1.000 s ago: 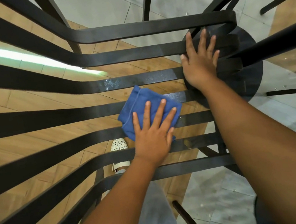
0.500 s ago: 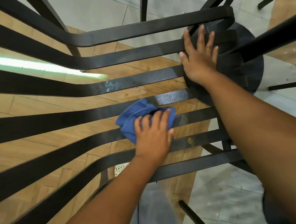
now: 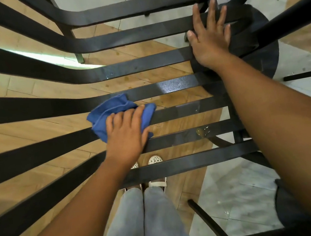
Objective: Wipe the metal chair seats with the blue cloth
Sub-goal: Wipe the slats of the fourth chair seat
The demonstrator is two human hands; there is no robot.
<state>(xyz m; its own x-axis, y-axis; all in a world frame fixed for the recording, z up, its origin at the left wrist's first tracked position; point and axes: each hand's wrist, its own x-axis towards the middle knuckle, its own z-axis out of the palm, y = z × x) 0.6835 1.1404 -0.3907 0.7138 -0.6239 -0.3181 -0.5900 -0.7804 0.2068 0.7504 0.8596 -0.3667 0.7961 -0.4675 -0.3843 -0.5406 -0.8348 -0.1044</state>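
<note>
1. The left hand (image 3: 125, 133) curls its fingers over the bunched blue cloth (image 3: 114, 113) on the black metal slatted chair seat (image 3: 176, 85).
2. The right hand (image 3: 209, 37), fingers spread flat, braces the seat.
3. Best wiped along each slat, toward the droplets (image 3: 202, 131).

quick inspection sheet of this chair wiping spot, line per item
surface: black metal slatted chair seat, wet sheen and droplets on the slats right of the cloth
job's things: blue cloth bunched on a middle slat
clutter: nothing seen
grippers: left hand grips the cloth with curled fingers; right hand rests flat on the far slats, fingers spread
cables: nothing seen
surroundings: wood-look floor and grey tiles below, round black table base at right, white perforated shoes under the seat
</note>
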